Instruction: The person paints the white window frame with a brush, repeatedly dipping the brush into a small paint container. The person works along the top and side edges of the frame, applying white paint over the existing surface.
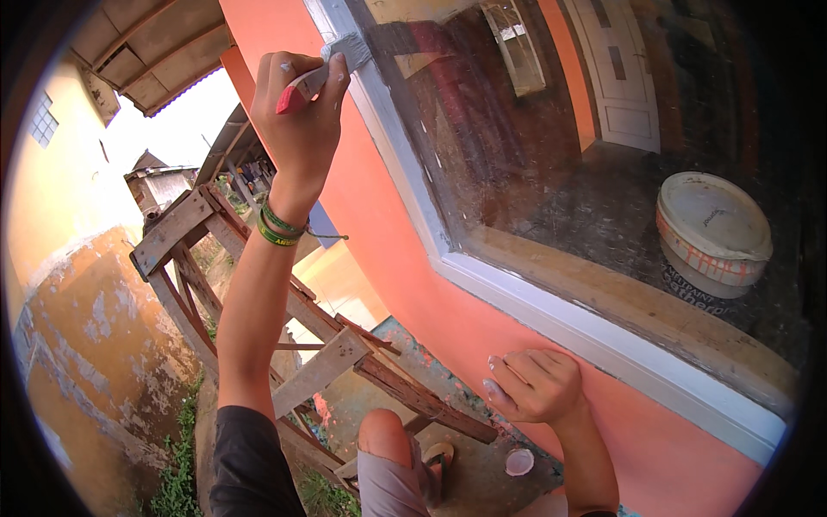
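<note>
Paintbrush (349, 53) in left hand (297, 129), lettering on green wristband (277, 235) and bucket (715, 226)

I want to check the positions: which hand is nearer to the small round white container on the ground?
Right. The right hand rests curled at the coral wall, above the container; the left hand is farther up and left, holding the paintbrush against the window frame.

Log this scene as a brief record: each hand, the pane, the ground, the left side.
Left hand: grips a paintbrush, bristles on the pale window frame
Right hand: fingers curled, beside the coral wall; contact unclear
Pane: lidded bucket visible in it
Ground: small pinkish container near a sandalled foot
Left side: wooden stand, weathered yellow wall
</note>
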Tool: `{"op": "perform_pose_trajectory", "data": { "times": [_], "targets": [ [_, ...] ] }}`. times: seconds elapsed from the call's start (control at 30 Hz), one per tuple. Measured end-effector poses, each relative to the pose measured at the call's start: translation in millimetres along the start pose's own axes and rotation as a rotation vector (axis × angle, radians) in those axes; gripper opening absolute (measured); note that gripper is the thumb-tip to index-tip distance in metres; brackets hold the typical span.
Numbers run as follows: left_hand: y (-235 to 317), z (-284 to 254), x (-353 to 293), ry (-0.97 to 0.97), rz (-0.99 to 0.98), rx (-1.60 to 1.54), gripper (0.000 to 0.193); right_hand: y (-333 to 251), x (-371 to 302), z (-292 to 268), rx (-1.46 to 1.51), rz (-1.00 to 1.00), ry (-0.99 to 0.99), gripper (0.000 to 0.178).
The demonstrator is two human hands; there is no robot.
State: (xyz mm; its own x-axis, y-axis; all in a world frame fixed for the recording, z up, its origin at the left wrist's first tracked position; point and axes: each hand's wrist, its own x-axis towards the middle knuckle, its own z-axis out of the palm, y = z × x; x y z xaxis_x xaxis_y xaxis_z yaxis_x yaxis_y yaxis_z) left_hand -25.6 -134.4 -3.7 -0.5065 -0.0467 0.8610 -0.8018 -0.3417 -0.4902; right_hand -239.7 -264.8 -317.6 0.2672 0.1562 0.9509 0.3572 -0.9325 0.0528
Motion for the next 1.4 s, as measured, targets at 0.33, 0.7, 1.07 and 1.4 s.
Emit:
{"op": "perform_pose_trajectory", "data": {
  "times": [0.33,0.7,1.07,1.4],
  "targets": [
    [0.8,-1.1,-10.7,0.035,0.008,-0.039,0.024,-0.2,0.9,0.4,0.01,-0.003,0.012,0.015],
    [-19.1,13.1,9.4,0.113,0.099,-0.016,0.025,0.2,-0.4,0.6,-0.002,-0.002,-0.002,0.015],
    [-1.3,4.2,-8.0,0.061,0.054,0.025,0.024,-0.6,0.5,-0.1,0.0,-0.001,0.0,0.016],
    [15.2,-1.4,-25.3,0.013,0.005,0.009,0.024,-0.1,0.2,2.0,0.005,-0.006,0.016,0.015]
  ]
}}
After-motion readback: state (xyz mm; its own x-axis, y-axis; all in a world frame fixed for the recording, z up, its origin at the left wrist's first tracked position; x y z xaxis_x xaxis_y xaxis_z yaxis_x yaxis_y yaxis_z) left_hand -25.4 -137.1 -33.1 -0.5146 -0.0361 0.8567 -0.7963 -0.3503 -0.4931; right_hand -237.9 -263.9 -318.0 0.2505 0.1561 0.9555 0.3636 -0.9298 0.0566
